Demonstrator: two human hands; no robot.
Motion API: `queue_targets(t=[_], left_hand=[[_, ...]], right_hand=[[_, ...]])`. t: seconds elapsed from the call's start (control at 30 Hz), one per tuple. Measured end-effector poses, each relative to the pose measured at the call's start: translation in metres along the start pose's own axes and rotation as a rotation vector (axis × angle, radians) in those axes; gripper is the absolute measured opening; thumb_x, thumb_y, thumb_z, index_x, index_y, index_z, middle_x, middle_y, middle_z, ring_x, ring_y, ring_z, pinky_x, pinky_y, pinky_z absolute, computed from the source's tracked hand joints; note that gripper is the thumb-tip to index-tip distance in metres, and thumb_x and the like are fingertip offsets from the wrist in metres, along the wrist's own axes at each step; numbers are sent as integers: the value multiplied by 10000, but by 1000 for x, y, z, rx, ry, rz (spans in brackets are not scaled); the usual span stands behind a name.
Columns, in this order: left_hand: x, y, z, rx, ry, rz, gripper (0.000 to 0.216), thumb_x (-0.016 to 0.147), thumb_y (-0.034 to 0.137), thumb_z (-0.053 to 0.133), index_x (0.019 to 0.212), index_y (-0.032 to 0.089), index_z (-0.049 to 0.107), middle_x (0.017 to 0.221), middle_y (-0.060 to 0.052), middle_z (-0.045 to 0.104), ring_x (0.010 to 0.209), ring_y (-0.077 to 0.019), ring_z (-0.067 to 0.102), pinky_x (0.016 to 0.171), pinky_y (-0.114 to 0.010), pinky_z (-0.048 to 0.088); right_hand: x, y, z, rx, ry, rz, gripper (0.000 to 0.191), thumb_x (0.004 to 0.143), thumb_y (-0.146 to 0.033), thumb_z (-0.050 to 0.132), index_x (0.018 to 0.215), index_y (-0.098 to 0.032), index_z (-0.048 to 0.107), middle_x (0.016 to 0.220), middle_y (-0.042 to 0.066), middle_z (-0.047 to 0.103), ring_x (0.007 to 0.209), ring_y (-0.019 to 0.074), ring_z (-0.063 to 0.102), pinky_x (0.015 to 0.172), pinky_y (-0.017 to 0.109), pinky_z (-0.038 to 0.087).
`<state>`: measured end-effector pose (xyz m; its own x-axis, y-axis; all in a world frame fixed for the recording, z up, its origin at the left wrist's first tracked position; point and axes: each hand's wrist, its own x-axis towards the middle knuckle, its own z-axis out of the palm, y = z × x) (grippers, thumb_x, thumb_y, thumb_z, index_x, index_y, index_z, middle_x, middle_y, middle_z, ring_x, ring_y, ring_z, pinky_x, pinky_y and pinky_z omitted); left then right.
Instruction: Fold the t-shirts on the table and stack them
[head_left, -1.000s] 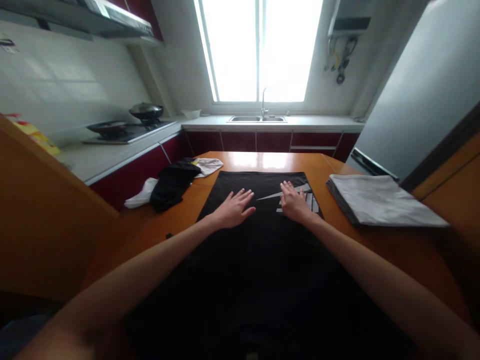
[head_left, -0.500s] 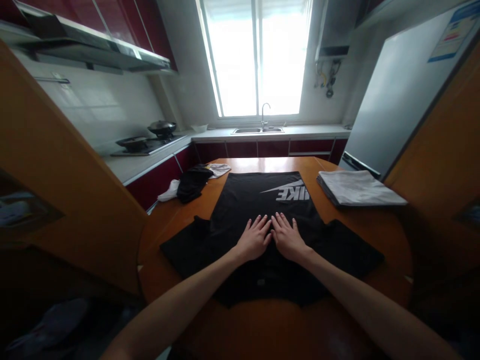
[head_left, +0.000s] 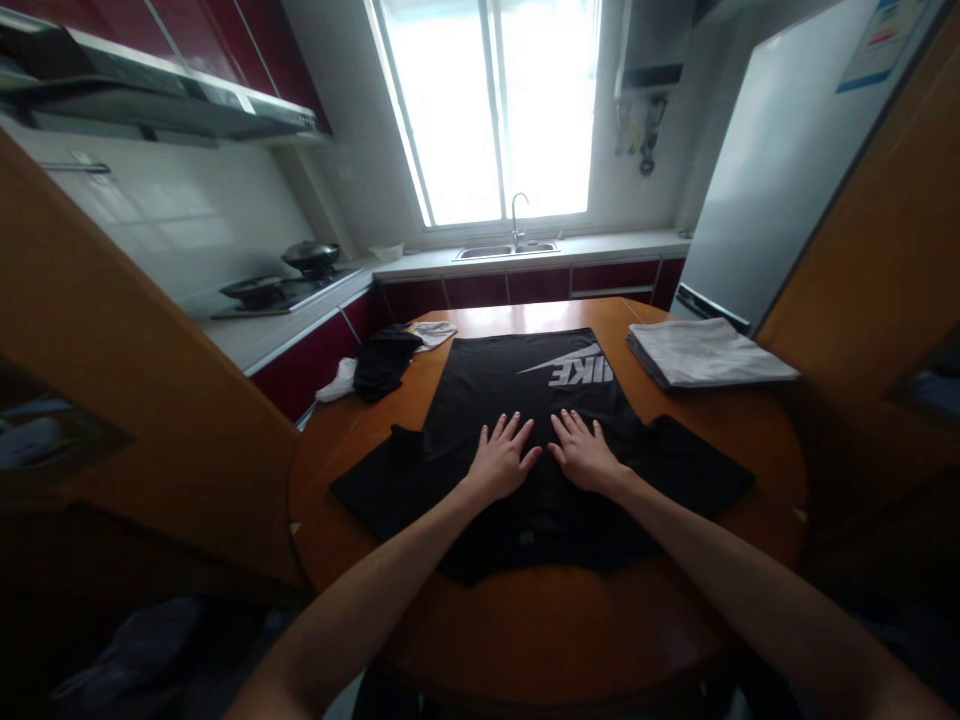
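A black T-shirt [head_left: 480,400] lies spread out on the wooden table [head_left: 525,640], its collar towards me and its sleeves out to both sides. White NIKE lettering with a swoosh shows upside down near its far right part. My left hand [head_left: 504,458] rests flat on the middle of the shirt, fingers spread. Just to the right, my right hand [head_left: 583,452] is laid flat on the cloth too, with its fingers apart. A small gap separates the two hands, and neither grips the fabric.
A folded stack of grey and dark cloth [head_left: 709,352] sits at the table's right. Crumpled black cloth [head_left: 386,362] and white cloth [head_left: 339,380] lie at the left edge. Beyond stand a sink [head_left: 506,250], a stove with pans [head_left: 311,255] and a fridge [head_left: 780,170].
My hands have moved apart, from thumbs nearly touching to a gap between them, still flat on the shirt. The whole view has shifted and tilted slightly.
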<state>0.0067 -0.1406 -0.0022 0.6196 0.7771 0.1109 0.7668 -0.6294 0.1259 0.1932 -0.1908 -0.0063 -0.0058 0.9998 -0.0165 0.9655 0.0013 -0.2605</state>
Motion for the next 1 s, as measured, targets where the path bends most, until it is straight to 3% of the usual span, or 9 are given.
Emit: queue_targets(t=[0.17, 0.33, 0.4, 0.5, 0.57, 0.67, 0.77, 0.83, 1.0], left_hand=[[6, -22, -11, 12, 67, -151, 630, 1034, 580, 299, 1586, 282, 355, 1675, -60, 263, 1551, -320, 199, 1226, -611, 186], [11, -60, -16, -24, -109, -383, 715, 995, 663, 288, 1614, 306, 284, 1705, -70, 126, 1562, -396, 50, 1193, -695, 124], [12, -68, -18, -39, -156, -402, 734, 981, 687, 297, 1618, 325, 262, 1710, -63, 85, 1560, -403, 19, 1191, -699, 104], [12, -72, -24, -53, -82, -407, 736, 989, 681, 257, 1628, 317, 224, 1714, -70, 64, 1561, -396, 16, 1197, -684, 115], [12, -74, -26, -58, -37, -425, 750, 987, 688, 236, 1629, 300, 228, 1712, -88, 81, 1559, -406, 34, 1195, -681, 138], [12, -80, -25, -53, -83, -467, 765, 977, 696, 262, 1613, 273, 293, 1692, -145, 158, 1536, -460, 119, 1154, -721, 202], [12, -85, -22, -39, -119, -461, 750, 978, 672, 317, 1596, 248, 337, 1666, -195, 221, 1509, -496, 193, 1106, -752, 250], [12, -83, -21, -8, -51, -422, 729, 991, 638, 339, 1593, 227, 342, 1670, -191, 216, 1518, -484, 176, 1130, -731, 232], [11, -60, -22, -6, 88, -206, 628, 1031, 520, 377, 1560, 181, 401, 1666, -143, 266, 1541, -396, 182, 1210, -633, 193]], right_hand=[[6, 1, -2, 24, 143, 52, 658, 1049, -424, 295, 1636, -150, 183, 1699, 140, 146, 1572, 280, 91, 1229, 578, 123], [9, 8, 4, 22, 3, 138, 704, 1046, -497, 310, 1641, -155, 151, 1699, 164, 126, 1571, 312, 58, 1215, 616, 92], [9, 9, 3, 34, 1, 136, 717, 1046, -535, 289, 1642, -160, 149, 1697, 167, 134, 1570, 312, 65, 1214, 612, 103], [9, 13, -5, 71, 85, 134, 737, 1042, -582, 238, 1643, -164, 145, 1696, 166, 147, 1569, 306, 81, 1212, 601, 140], [11, 22, -12, 88, 139, 152, 741, 1041, -584, 211, 1641, -152, 150, 1694, 172, 150, 1567, 304, 96, 1212, 596, 153], [16, 42, -18, 83, 148, 212, 739, 1041, -561, 207, 1637, -126, 159, 1692, 186, 146, 1565, 316, 106, 1211, 601, 157], [21, 61, -14, 58, 35, 262, 743, 1035, -551, 243, 1630, -109, 185, 1687, 198, 157, 1564, 329, 107, 1214, 595, 151], [24, 67, -12, 54, 4, 270, 759, 1032, -557, 260, 1627, -92, 183, 1684, 205, 164, 1565, 325, 109, 1222, 571, 148], [25, 58, -11, 50, 146, 191, 734, 1042, -527, 251, 1629, -95, 169, 1687, 193, 162, 1567, 305, 101, 1230, 554, 134]])
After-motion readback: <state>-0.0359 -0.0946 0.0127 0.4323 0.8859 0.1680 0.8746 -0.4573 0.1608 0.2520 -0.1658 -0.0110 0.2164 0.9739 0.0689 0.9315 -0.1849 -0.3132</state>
